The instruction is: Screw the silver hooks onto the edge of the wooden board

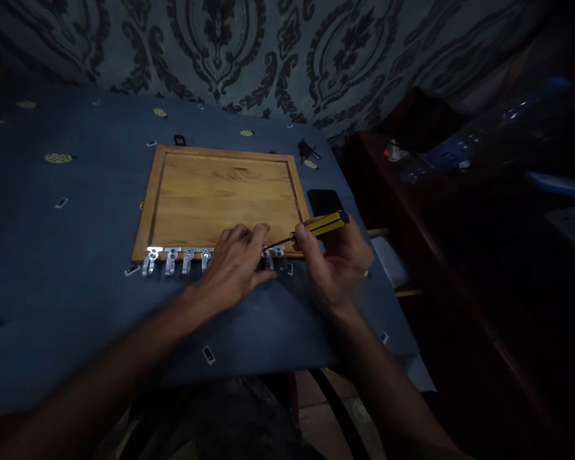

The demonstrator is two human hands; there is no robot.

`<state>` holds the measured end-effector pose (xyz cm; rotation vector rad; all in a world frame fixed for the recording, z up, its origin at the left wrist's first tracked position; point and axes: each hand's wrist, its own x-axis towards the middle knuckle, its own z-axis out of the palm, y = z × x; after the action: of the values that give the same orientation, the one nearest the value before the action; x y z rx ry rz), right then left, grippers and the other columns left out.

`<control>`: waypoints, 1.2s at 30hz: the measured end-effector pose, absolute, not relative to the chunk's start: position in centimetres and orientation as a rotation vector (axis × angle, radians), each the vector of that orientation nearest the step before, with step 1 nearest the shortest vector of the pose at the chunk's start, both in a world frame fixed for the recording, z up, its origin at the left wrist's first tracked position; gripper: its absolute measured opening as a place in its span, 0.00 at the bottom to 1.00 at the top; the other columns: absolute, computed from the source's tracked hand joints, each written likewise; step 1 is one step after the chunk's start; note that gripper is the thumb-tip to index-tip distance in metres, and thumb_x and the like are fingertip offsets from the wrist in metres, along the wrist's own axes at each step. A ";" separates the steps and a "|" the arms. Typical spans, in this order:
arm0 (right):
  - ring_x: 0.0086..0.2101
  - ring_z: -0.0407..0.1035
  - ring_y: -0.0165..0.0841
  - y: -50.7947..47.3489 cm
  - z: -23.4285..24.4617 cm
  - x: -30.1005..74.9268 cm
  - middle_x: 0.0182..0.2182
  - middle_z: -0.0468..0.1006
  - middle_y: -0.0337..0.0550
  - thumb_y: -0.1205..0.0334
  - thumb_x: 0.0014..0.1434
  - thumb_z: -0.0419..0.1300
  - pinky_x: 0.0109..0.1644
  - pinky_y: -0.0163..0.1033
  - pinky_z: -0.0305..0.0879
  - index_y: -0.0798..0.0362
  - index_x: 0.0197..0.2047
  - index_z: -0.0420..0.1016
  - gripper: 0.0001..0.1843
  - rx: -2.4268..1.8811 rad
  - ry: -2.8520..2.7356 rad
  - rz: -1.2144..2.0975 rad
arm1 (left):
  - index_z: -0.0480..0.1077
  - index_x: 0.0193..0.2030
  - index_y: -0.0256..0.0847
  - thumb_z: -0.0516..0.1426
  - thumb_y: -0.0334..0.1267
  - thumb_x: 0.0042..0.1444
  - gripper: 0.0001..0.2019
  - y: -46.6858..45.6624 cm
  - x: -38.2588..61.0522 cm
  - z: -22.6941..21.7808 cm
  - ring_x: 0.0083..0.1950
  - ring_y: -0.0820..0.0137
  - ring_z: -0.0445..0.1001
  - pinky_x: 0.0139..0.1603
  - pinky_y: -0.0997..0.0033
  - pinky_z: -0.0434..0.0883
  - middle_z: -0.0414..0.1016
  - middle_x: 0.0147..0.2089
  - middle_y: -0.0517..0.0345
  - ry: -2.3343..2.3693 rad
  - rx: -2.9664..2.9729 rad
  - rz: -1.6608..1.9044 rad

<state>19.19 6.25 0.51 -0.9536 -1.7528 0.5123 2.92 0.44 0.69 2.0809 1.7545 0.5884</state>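
Observation:
A wooden board [225,198] with a raised frame lies flat on a blue cloth-covered table. Along its near edge runs a metal hook rail [171,259] with several silver hooks hanging over the side. My left hand [234,259] lies across the rail, closed over it, index finger above and thumb below the edge, hiding some hooks. A yellow and black screwdriver [323,223] is gripped in my right hand [335,259], thumb along the handle. Its thin shaft slants down left to the rail beside my left fingers; the tip's exact contact is hard to make out.
Right of the board lie a black flat object [324,202] and a small dark item [308,150]. A small black frame-like piece [179,140] is behind the board. Beyond the table's right edge, a clear plastic bottle [445,153] rests on a dark reddish surface. Patterned wall behind.

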 end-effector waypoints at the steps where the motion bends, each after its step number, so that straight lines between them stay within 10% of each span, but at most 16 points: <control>1: 0.27 0.68 0.31 6.3 0.4 19.1 0.26 0.70 0.35 0.55 0.62 0.65 0.35 0.41 0.66 0.48 0.33 0.70 0.10 -0.949 -1.756 0.500 | 0.59 0.60 0.40 0.68 0.40 0.56 0.30 0.4 2.9 0.7 0.57 0.54 0.71 0.57 0.54 0.68 0.75 0.51 0.47 1.755 2.082 0.586; 25: 0.37 0.78 0.33 7.3 2.9 20.2 0.40 0.83 0.42 0.53 0.60 0.67 0.39 0.38 0.77 0.49 0.48 0.80 0.14 -0.830 -1.949 1.103 | 0.57 0.61 0.43 0.69 0.40 0.54 0.33 0.6 2.9 -0.3 0.57 0.53 0.72 0.57 0.53 0.69 0.75 0.51 0.50 1.760 2.090 0.693; 36: 0.24 0.66 0.28 6.6 0.3 18.5 0.22 0.70 0.34 0.56 0.61 0.66 0.30 0.36 0.66 0.50 0.28 0.69 0.13 -0.902 -1.942 0.226 | 0.59 0.57 0.41 0.69 0.39 0.55 0.29 0.6 2.9 -0.2 0.56 0.54 0.71 0.56 0.54 0.69 0.76 0.50 0.50 1.749 2.128 0.659</control>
<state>18.53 6.62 0.26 -0.9025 -1.9420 0.2258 2.92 0.65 -0.15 2.1278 1.7493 0.6586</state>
